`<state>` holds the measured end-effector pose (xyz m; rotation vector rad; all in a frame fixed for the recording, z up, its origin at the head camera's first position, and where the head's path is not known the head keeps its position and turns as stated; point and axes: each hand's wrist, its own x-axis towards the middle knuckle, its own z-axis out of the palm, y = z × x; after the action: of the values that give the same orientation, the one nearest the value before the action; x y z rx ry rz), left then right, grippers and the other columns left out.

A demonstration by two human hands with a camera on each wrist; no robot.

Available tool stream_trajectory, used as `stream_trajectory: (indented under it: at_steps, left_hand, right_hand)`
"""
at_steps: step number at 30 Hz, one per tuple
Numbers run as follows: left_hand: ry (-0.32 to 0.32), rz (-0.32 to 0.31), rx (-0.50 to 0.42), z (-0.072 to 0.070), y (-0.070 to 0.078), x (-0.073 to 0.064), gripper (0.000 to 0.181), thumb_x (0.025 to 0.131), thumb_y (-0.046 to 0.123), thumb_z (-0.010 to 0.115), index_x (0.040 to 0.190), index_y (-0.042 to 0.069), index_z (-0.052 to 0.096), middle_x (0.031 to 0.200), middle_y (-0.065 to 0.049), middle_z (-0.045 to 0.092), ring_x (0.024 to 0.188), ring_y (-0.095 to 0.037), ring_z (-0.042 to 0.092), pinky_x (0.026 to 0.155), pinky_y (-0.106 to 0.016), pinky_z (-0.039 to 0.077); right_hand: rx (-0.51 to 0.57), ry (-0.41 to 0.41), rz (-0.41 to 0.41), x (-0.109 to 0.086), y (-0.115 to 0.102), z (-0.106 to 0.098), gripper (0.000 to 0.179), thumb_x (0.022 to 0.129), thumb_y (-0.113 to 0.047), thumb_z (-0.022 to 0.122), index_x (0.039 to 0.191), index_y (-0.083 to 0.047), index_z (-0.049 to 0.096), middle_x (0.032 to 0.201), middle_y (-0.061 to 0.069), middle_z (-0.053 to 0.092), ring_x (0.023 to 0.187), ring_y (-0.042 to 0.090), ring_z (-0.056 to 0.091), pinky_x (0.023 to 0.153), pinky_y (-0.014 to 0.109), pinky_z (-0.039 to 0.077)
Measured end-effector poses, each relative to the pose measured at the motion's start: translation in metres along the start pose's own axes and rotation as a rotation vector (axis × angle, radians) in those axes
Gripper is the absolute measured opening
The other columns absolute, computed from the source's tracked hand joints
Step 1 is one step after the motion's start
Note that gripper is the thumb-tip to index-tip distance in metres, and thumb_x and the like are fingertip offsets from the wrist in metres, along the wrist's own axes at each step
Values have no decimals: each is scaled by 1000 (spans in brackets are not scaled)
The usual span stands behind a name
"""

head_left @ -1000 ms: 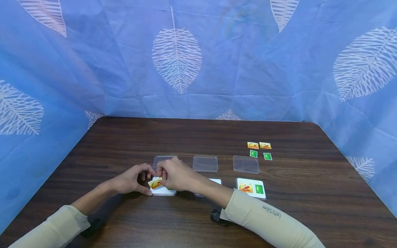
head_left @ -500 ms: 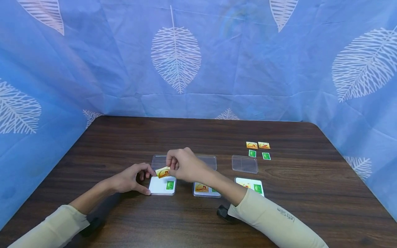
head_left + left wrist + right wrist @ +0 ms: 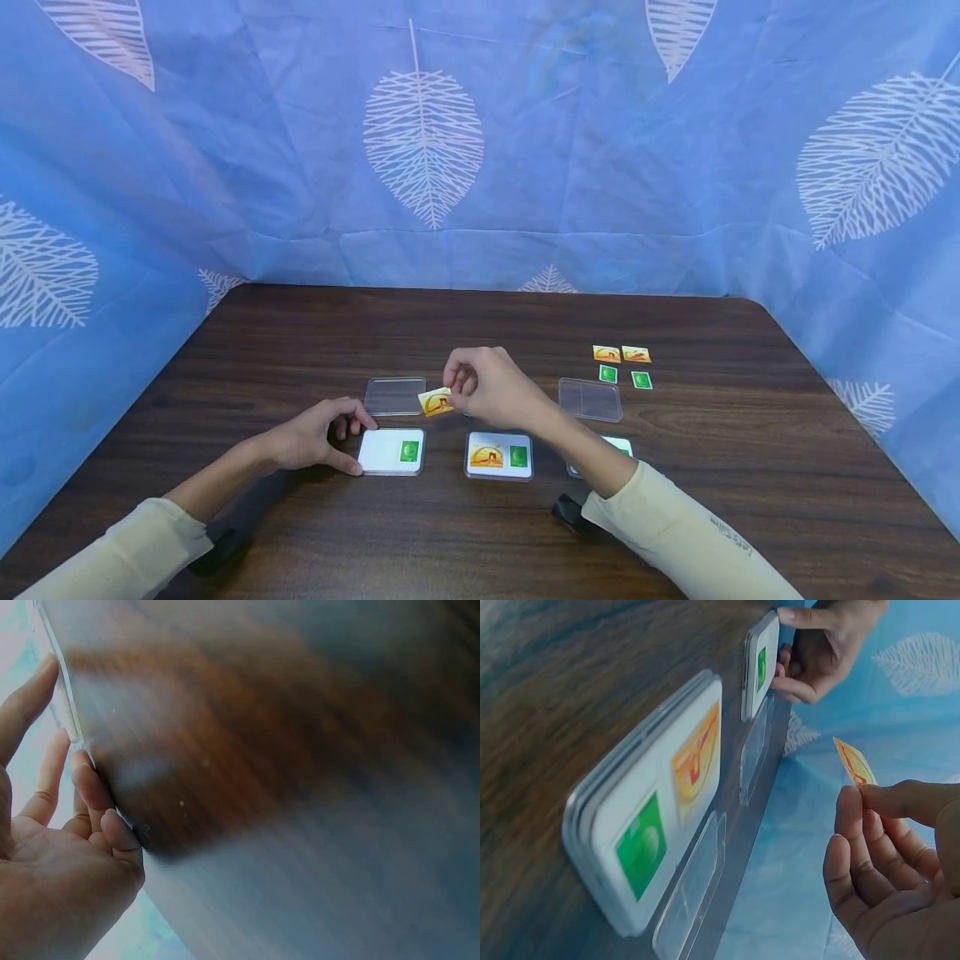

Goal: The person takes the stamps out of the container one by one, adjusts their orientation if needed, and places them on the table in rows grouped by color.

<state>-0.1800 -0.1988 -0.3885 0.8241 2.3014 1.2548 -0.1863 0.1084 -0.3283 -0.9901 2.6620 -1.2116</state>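
Observation:
My right hand (image 3: 495, 387) pinches a small yellow printed paper (image 3: 436, 402) between thumb and forefinger, raised above the table. In the right wrist view that same paper (image 3: 853, 761) sticks out past the fingertips. Thumb and forefinger of my left hand (image 3: 318, 433) hold the left edge of a flat clear case (image 3: 382, 452). Its white top bears one green printed square (image 3: 408, 451) at the right. The left wrist view shows the left hand (image 3: 67, 840) against the case's edge. A middle case (image 3: 498, 468) carries a yellow and a green print; a third case (image 3: 621, 444) is partly hidden by the right forearm.
Clear lids (image 3: 395, 396) lie behind the cases, another lid (image 3: 590, 400) at the right; the middle one is mostly covered by my right hand. Yellow papers (image 3: 636, 355) and green squares (image 3: 641, 381) lie at the back right of the dark wooden table (image 3: 300, 333).
My right hand has lifted the yellow paper off the left case's area and moved right and away with it, uncovering the green square and the middle case. The left hand has stayed put.

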Motion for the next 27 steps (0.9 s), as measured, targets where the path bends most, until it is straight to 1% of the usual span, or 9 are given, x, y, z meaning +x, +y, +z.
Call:
stream_trajectory:
  at_steps: [5,11,18,21,23,27]
  left_hand:
    - [5,0,2,1,-1,-1,43,80,4,87,116,-3,63,100,-7,48,87,-22,41,75,-30,34]
    - [8,2,13,0,-2,-1,43,80,6,88,115,-3,64,99,-8,47,87,-23,41,75,-30,34]
    - [7,-12,20,0,-1,0,44,80,7,88,115,-2,64,99,-8,48,86,-23,41,75,-30,34]
    - [8,-19,20,0,0,1,44,80,7,88,115,-2,64,98,-8,48,86,-24,41,75,-30,34]
    - [8,-27,18,0,0,1,43,80,6,88,115,-2,64,98,-8,48,86,-24,41,75,-30,34]
    - [4,-30,17,0,1,1,43,80,5,88,115,-2,63,98,-8,47,86,-24,41,74,-30,34]
  right_hand:
    - [9,16,25,-6,8,-7,14,89,5,74,91,-6,66,81,1,64,69,9,59,66,26,52]
    - [20,47,17,-14,19,-15,14,89,7,74,92,-4,66,82,3,67,70,10,61,65,27,53]
    - [46,96,66,-28,30,-30,15,89,7,73,100,-2,69,87,4,68,74,13,65,63,28,52]
    - [22,133,80,-34,35,-38,16,89,7,73,101,-3,71,87,4,68,75,16,64,64,28,51]
    - [28,148,92,-38,40,-42,15,90,7,72,101,-3,72,88,6,68,75,21,67,63,28,50]
    - [86,158,118,-46,49,-51,15,93,9,69,105,1,70,91,11,67,77,26,74,65,27,53]
